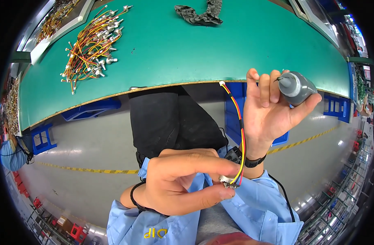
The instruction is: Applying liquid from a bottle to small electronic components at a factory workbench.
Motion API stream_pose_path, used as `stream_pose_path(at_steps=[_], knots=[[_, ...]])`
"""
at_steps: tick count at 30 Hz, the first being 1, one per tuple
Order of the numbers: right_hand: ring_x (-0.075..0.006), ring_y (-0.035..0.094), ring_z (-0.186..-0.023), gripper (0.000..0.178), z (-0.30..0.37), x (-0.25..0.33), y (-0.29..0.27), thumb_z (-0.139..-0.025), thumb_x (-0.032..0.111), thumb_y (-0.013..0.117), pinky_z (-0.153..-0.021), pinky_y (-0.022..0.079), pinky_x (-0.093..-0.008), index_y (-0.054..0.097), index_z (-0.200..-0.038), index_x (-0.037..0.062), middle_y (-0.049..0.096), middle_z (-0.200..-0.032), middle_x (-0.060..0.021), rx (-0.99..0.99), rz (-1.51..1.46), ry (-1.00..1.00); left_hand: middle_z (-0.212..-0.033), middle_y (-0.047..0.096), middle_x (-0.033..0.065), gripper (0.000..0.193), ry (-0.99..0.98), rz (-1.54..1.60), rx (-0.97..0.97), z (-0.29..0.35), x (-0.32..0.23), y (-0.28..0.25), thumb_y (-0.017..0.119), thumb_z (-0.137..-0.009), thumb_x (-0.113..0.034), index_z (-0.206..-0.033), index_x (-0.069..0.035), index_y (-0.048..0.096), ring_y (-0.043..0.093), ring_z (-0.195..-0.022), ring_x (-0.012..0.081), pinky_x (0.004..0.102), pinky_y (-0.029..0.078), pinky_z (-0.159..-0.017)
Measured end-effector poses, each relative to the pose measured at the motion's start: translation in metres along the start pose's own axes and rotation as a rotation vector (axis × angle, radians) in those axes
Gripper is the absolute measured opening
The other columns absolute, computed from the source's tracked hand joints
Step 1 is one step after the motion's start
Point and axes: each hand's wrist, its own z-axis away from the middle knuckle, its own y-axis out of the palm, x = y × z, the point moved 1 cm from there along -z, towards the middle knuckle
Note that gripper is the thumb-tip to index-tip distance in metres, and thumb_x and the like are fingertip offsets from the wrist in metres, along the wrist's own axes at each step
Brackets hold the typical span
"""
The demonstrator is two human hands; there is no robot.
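Note:
My left hand (pixel 183 179) pinches a small round metal potentiometer (pixel 227 179) between thumb and index finger, close to my chest. From it a bundle of red, yellow and black wires (pixel 240 134) arcs up to a small white connector (pixel 222 83) near the table's front edge. Farther right, my right hand (pixel 270 106) is raised with its palm turned toward me. It grips a small dark grey squeeze bottle (pixel 297 88) between thumb and fingers. The bottle is tilted, its thin dark tip pointing left.
A pile of similar wired potentiometers (pixel 95 45) lies on the green tabletop (pixel 154 53) at the left. Crumpled dark fabric (pixel 199 14) rests at the far edge. Blue stools (pixel 43 139) stand under and beside the table. Another person's blue sleeve (pixel 13 155) shows at far left.

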Motion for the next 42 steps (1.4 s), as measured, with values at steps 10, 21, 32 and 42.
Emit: stream_pose_path(at_steps=[10,21,32,42], knots=[[-0.0116,0.029,-0.052,0.065,-0.004,-0.004,0.001,-0.086,0.067,0.053,-0.086,0.037,-0.0406,0.063,-0.091,0.0028,0.037,-0.059,-0.0003,0.057,-0.009,0.034,-0.07,0.066,0.0166,0.029,0.187,-0.376,0.082,-0.007,-0.008,-0.004,0.077,-0.064,0.007,-0.09,0.012,0.065,0.062,-0.06,0.0238,0.0303,0.048,-0.055],[-0.0112,0.029,-0.051,0.068,0.0,-0.005,-0.009,-0.086,0.069,0.05,-0.088,0.038,-0.0412,0.063,-0.095,0.0026,0.037,-0.059,0.0002,-0.006,-0.013,0.028,-0.07,0.065,0.0166,0.031,0.295,-0.598,0.129,-0.006,-0.009,0.0,0.073,-0.063,0.01,-0.092,0.01,0.062,0.062,-0.059,0.0249,0.0309,0.049,-0.054],[-0.0104,0.027,-0.051,0.071,0.0,-0.005,-0.013,-0.084,0.071,0.05,-0.087,0.037,-0.0404,0.063,-0.096,0.0023,0.034,-0.059,0.0014,0.056,0.009,0.009,-0.069,0.061,0.0139,0.025,0.185,-0.219,-0.219,0.007,0.01,0.004,0.068,-0.073,0.016,-0.093,0.006,0.056,0.06,-0.061,0.0201,0.0281,0.046,-0.055],[-0.0102,0.027,-0.052,0.066,0.002,-0.007,-0.012,-0.087,0.069,0.048,-0.087,0.037,-0.0399,0.063,-0.096,0.0054,0.034,-0.06,0.0017,0.06,0.006,0.036,-0.063,0.059,0.0154,0.018,0.2,-0.437,-0.108,0.002,0.006,-0.001,0.073,-0.067,0.01,-0.078,0.006,0.059,0.057,-0.053,0.0255,0.0295,0.045,-0.05]])
